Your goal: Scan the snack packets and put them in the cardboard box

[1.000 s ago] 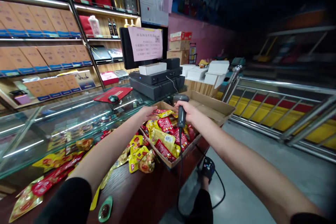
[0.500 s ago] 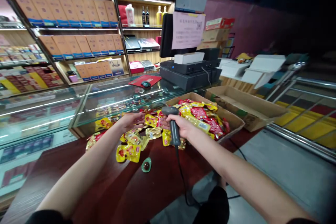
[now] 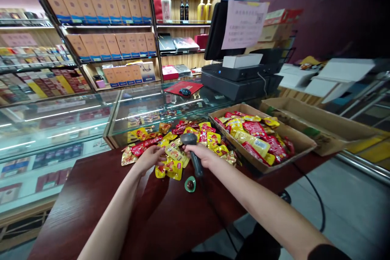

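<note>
from the head view, my right grip (image 3: 203, 156) is clenched round the handle of a handheld barcode scanner (image 3: 194, 157). the scanner's long axis runs away from me and tilts left, with its head over the loose packets and its butt angled down towards the desk. my left grip (image 3: 148, 160) is released, palm down and fingers reaching forward at the near edge of the heap, though i cannot tell if they touch it. a yellow snack packet (image 3: 168, 169) lies just past those fingers, between my hands and nearer the left, its long side roughly across my reach. the heap sits on the dark red desk (image 3: 91, 195) by a glass display case (image 3: 61, 126). a cardboard tray (image 3: 300, 146) of more packets lies to the right, and a small green dish (image 3: 190, 185) sits just below the scanner.
</note>
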The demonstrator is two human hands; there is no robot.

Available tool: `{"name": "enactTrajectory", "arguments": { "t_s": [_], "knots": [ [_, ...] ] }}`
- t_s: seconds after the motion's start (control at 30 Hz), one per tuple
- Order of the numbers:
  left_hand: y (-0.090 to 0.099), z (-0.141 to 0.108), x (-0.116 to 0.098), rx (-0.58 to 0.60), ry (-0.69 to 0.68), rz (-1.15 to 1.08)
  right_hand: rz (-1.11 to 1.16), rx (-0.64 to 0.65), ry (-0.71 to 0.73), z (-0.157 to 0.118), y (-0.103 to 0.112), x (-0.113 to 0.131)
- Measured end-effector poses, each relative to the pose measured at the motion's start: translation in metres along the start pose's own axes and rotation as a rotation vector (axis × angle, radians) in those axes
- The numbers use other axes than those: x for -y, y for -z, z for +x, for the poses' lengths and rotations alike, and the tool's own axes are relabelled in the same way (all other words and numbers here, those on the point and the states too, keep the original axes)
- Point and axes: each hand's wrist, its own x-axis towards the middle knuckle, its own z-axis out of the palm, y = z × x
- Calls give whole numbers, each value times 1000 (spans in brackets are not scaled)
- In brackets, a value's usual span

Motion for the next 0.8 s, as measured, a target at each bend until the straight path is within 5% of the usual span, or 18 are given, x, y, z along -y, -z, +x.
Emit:
{"name": "enactTrajectory", "arguments": {
  "t_s": [0.17, 0.3, 0.4, 0.57, 0.67, 0.8],
  "knots": [
    [-13, 12, 9, -54, -62, 68, -222, -61, 135, -6, -8, -7],
    [-36, 15, 13, -129, -151, -171, -323, -45, 189, -14, -12, -2],
    [-57, 19, 14, -153, -171, -309, -295, -55, 218, -15, -11, 1],
    [-75, 32, 7, -237, -158, -191, -105, -66, 218, -13, -2, 7],
    [-78, 36, -2, -119, -147, -147, 60, -91, 172, -14, 8, 11],
    [-83, 37, -12, 160, -37, -352, 199, -88, 118, -20, 23, 14]
  ]
}}
